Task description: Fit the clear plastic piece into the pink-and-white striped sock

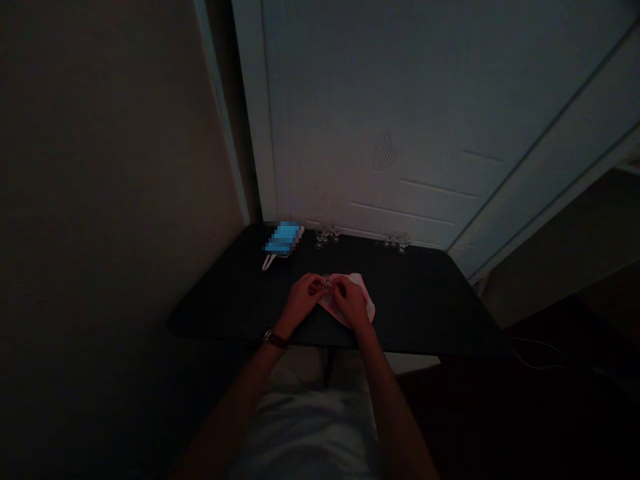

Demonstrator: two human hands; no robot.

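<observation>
My left hand (303, 297) and my right hand (351, 300) meet over a pink and white cloth (369, 308) near the table's front edge. Between the fingertips is a small clear round piece (327, 281), perhaps a suction cup; the dim light hides its exact kind. The left fingers and thumb are closed on its near left side. Curled in a pinch just to its right, the right fingers hide whatever they grip. The cloth lies flat under both hands, mostly showing beneath and beyond the right one. A dark band with a watch (275, 339) circles my left wrist.
On the dark table (440, 307), several small clear pieces (327, 235) form one cluster at the back; another clear cluster (397, 241) lies farther right. A blue-screened device (283, 238) with a white strap sits back left. A pale panel (350, 100) stands behind the table.
</observation>
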